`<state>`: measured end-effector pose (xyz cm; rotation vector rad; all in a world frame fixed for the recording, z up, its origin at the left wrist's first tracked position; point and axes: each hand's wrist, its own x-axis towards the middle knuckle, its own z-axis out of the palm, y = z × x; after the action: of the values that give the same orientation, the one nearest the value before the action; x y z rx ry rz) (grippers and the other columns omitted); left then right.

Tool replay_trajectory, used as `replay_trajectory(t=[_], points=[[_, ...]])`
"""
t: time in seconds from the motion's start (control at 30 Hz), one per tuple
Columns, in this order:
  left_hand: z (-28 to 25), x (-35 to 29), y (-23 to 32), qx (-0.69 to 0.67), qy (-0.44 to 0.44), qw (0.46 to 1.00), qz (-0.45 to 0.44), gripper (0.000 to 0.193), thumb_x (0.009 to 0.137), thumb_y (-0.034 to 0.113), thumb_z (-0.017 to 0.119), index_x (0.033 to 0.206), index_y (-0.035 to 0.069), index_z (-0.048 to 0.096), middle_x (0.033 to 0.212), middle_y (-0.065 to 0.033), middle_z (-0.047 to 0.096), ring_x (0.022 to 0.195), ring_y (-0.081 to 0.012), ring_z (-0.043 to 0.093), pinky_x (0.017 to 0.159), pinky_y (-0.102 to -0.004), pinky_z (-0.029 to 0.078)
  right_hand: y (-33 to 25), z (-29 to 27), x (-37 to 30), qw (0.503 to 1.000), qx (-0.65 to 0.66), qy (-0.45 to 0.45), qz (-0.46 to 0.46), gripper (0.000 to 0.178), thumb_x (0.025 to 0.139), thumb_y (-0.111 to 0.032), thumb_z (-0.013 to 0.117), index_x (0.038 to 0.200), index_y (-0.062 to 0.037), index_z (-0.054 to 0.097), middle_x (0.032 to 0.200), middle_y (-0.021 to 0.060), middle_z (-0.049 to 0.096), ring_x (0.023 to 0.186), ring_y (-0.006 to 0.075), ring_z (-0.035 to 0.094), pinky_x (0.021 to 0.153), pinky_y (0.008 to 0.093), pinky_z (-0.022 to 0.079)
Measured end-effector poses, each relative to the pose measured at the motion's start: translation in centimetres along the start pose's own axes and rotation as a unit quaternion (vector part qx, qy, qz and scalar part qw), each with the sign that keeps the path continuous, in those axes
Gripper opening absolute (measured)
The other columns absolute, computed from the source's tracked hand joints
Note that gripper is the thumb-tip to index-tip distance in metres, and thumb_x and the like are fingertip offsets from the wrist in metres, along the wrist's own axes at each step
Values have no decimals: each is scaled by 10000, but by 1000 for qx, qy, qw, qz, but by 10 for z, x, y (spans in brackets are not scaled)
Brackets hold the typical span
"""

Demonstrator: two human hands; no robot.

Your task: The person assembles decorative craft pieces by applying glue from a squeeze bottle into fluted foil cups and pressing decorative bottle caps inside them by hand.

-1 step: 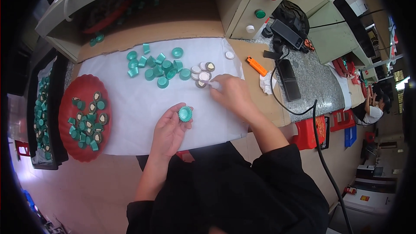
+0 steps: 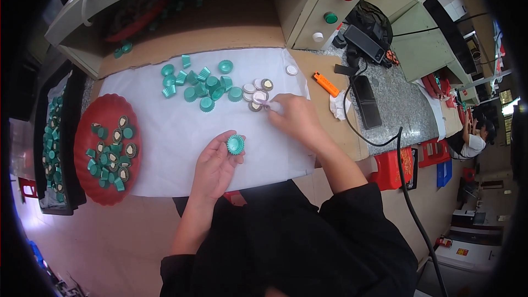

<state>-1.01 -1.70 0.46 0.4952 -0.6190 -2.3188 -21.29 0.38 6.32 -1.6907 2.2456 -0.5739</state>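
Near the cloth's front, my left hand (image 2: 212, 169) holds a green crimped bottle cap (image 2: 235, 144) between thumb and fingers, its hollow side up. Farther right, my right hand (image 2: 296, 121) pinches a small pale tool (image 2: 268, 104); its exact kind is unclear. That tool's tip is over a cluster of round white-faced discs (image 2: 258, 97), some with dark ridged rims. To the left of this cluster, several loose green caps (image 2: 212, 82) lie in a heap, some upright and some on their sides. A single white disc (image 2: 291, 70) sits apart at the far right.
A red scalloped dish (image 2: 135, 118) at left holds green caps and dark-rimmed pieces. Beside it stands a black tray (image 2: 69, 187) of caps. White cloth (image 2: 165, 176) covers cardboard. On the right are an orange lighter (image 2: 326, 84), a dark phone-like slab (image 2: 367, 102) and a black cable (image 2: 404, 173).
The pale tool in my right hand has shifted very slightly over the discs. My left hand and its green cap stay in place.
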Motion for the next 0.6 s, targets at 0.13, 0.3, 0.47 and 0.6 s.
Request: replay_trajectory(t=[0.13, 0.3, 0.47, 0.6], points=[[-1, -1, 1, -3, -10, 1000, -7, 301, 882, 162, 400, 1127, -11, 412, 1052, -143, 500, 841, -169, 516, 716, -266, 421, 13, -13, 19, 984, 51, -169, -35, 229, 677, -181, 569, 846, -32, 611, 788, 149, 590, 711, 289, 557, 655, 338, 432], [0, 0, 1, -12, -12, 1000, -7, 311, 875, 156, 413, 1134, -17, 406, 1059, -151, 497, 837, -177, 522, 706, -262, 429, 26, 2, 25, 956, 97, -29, -277, 218, 686, -180, 582, 831, -19, 606, 649, 122, 575, 547, 234, 544, 539, 309, 432], [-5, -1, 0, -6, -20, 1000, -5, 298, 884, 158, 394, 1132, -5, 412, 1058, -132, 500, 842, -168, 515, 725, -269, 415, -3, 5, -16, 985, 113, 98, 89, 270, 701, -246, 632, 747, 17, 598, 455, 57, 455, 422, 96, 438, 411, 250, 348], [-2, -1, 1, 2, -24, 1000, -2, 296, 882, 155, 398, 1129, -5, 415, 1059, -134, 501, 844, -168, 512, 728, -273, 412, -28, 16, -27, 988, -77, 55, 121, 461, 688, -453, 600, 628, 3, 567, 526, 173, 529, 520, 330, 542, 482, 383, 421]])
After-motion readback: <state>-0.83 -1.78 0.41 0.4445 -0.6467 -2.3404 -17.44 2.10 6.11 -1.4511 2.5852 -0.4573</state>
